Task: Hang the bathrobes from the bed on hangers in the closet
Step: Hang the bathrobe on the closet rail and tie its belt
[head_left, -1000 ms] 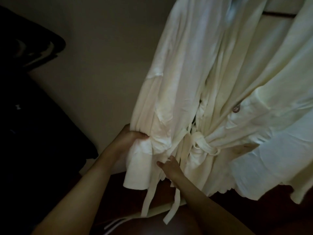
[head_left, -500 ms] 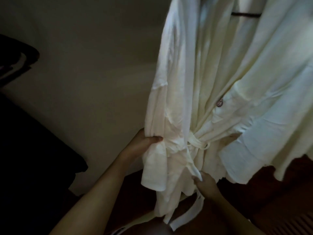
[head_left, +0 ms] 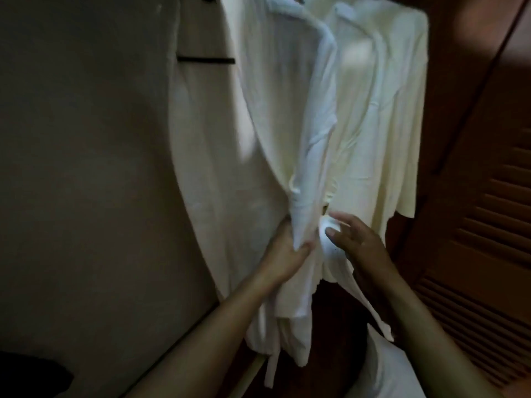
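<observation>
Head view — nearer bathrobe [head_left: 258, 145] and second bathrobe [head_left: 382, 124] hung above the fingers. Left hand [head_left: 283, 251] pinched the nearer one's front fold; right hand [head_left: 359, 242], fingers spread, touched its belt [head_left: 326, 239]. Hanging judged done — only straightening left.

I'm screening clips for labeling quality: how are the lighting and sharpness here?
Head view: dim overall; the left bathrobe and right bathrobe are brightest, the louvered door sinks into shadow; motion blur smears the right hand and the cloth; no glare.
</observation>
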`<action>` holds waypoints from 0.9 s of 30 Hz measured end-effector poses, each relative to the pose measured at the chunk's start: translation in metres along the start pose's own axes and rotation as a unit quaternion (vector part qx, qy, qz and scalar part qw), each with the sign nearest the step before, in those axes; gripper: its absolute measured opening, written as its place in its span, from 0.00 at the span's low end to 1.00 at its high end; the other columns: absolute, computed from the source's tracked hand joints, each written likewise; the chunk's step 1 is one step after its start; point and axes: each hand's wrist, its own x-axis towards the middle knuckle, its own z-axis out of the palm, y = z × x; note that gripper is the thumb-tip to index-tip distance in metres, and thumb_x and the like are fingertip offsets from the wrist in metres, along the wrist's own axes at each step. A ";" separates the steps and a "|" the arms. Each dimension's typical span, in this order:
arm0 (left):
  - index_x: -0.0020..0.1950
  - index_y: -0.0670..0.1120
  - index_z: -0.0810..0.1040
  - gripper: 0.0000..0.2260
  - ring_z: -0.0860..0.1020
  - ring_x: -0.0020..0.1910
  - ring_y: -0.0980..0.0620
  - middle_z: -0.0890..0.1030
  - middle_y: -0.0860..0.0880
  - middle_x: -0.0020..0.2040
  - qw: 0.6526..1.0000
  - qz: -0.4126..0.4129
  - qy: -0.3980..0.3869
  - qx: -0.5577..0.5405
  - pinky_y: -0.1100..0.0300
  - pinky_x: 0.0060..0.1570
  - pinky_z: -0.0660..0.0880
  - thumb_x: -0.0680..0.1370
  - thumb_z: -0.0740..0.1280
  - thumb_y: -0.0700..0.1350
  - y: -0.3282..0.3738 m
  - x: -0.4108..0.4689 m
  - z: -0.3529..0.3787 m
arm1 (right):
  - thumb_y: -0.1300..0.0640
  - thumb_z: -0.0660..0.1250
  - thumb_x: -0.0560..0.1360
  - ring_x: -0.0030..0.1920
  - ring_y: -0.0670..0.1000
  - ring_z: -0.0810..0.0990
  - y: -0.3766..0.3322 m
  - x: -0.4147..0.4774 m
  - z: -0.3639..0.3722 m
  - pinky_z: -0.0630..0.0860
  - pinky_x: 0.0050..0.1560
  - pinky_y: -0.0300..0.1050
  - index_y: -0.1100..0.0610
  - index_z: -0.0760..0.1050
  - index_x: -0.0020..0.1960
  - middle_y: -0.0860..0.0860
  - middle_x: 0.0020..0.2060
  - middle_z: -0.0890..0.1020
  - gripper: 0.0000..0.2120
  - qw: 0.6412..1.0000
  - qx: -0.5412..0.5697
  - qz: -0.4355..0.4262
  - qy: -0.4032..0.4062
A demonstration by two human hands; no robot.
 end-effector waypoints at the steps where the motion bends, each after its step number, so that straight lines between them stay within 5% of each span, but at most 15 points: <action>1: 0.77 0.46 0.68 0.30 0.70 0.71 0.59 0.73 0.50 0.74 0.997 0.032 -0.063 0.019 0.59 0.72 0.69 0.76 0.71 0.41 0.007 -0.002 0.003 | 0.44 0.76 0.72 0.63 0.40 0.78 -0.011 0.004 0.005 0.74 0.61 0.42 0.44 0.76 0.68 0.41 0.62 0.82 0.26 1.000 -0.014 -0.019 0.002; 4: 0.81 0.51 0.64 0.34 0.69 0.73 0.60 0.69 0.56 0.77 0.975 0.030 -0.206 0.075 0.69 0.68 0.68 0.77 0.73 0.42 0.016 -0.005 -0.022 | 0.41 0.78 0.69 0.62 0.40 0.77 -0.029 0.020 0.019 0.73 0.59 0.40 0.47 0.69 0.71 0.40 0.63 0.78 0.36 0.986 -0.143 -0.077 0.040; 7: 0.70 0.52 0.79 0.21 0.81 0.61 0.58 0.83 0.51 0.65 0.984 0.046 -0.153 0.081 0.67 0.59 0.76 0.78 0.74 0.41 0.028 0.002 -0.087 | 0.46 0.76 0.71 0.53 0.51 0.80 -0.020 0.036 0.031 0.73 0.48 0.45 0.53 0.72 0.63 0.49 0.53 0.80 0.26 0.956 -0.260 -0.103 0.084; 10: 0.57 0.56 0.85 0.14 0.84 0.48 0.57 0.86 0.55 0.52 0.992 0.081 0.097 -0.030 0.58 0.54 0.80 0.76 0.72 0.40 0.052 0.012 -0.167 | 0.43 0.70 0.76 0.50 0.57 0.81 -0.012 0.050 0.034 0.76 0.49 0.50 0.54 0.76 0.58 0.53 0.49 0.82 0.18 0.951 -0.278 -0.075 0.113; 12: 0.59 0.50 0.83 0.13 0.81 0.47 0.60 0.84 0.54 0.52 0.932 0.126 0.336 -0.049 0.59 0.53 0.79 0.75 0.70 0.42 0.057 0.016 -0.221 | 0.42 0.70 0.77 0.52 0.56 0.82 -0.015 0.058 0.028 0.76 0.51 0.49 0.53 0.78 0.59 0.53 0.50 0.84 0.18 0.957 -0.258 -0.062 0.116; 14: 0.70 0.40 0.73 0.26 0.78 0.55 0.60 0.78 0.47 0.61 0.866 0.125 0.484 -0.026 0.61 0.59 0.77 0.73 0.73 0.44 0.041 0.026 -0.269 | 0.42 0.71 0.76 0.54 0.55 0.81 -0.018 0.064 0.022 0.73 0.52 0.47 0.53 0.79 0.62 0.52 0.53 0.84 0.19 0.961 -0.247 -0.052 0.116; 17: 0.82 0.45 0.54 0.49 0.69 0.71 0.56 0.65 0.49 0.77 0.914 0.000 0.399 -0.068 0.58 0.72 0.69 0.70 0.79 0.53 -0.001 0.056 -0.309 | 0.43 0.71 0.76 0.55 0.54 0.81 -0.021 0.072 0.016 0.71 0.52 0.45 0.50 0.79 0.62 0.48 0.51 0.84 0.19 0.968 -0.234 -0.032 0.089; 20: 0.77 0.51 0.70 0.51 0.78 0.67 0.49 0.77 0.50 0.71 0.955 -0.159 0.189 -0.163 0.47 0.71 0.72 0.58 0.84 0.63 -0.036 0.063 -0.304 | 0.43 0.72 0.76 0.54 0.52 0.81 -0.023 0.080 0.018 0.71 0.52 0.44 0.49 0.78 0.63 0.45 0.50 0.83 0.18 0.972 -0.221 -0.010 0.073; 24: 0.64 0.46 0.81 0.41 0.84 0.58 0.48 0.85 0.47 0.59 0.960 -0.234 -0.046 -0.148 0.44 0.68 0.74 0.54 0.87 0.56 -0.038 0.027 -0.255 | 0.42 0.68 0.77 0.59 0.49 0.78 -0.023 0.079 0.031 0.74 0.58 0.47 0.47 0.70 0.72 0.45 0.60 0.80 0.25 0.983 -0.177 -0.009 0.043; 27: 0.67 0.45 0.79 0.44 0.80 0.63 0.50 0.82 0.52 0.63 0.970 -0.226 0.015 -0.085 0.54 0.65 0.74 0.56 0.86 0.60 -0.020 0.028 -0.207 | 0.58 0.63 0.78 0.66 0.49 0.75 -0.028 0.062 0.060 0.76 0.63 0.44 0.48 0.62 0.75 0.49 0.68 0.75 0.27 0.997 -0.063 -0.021 -0.046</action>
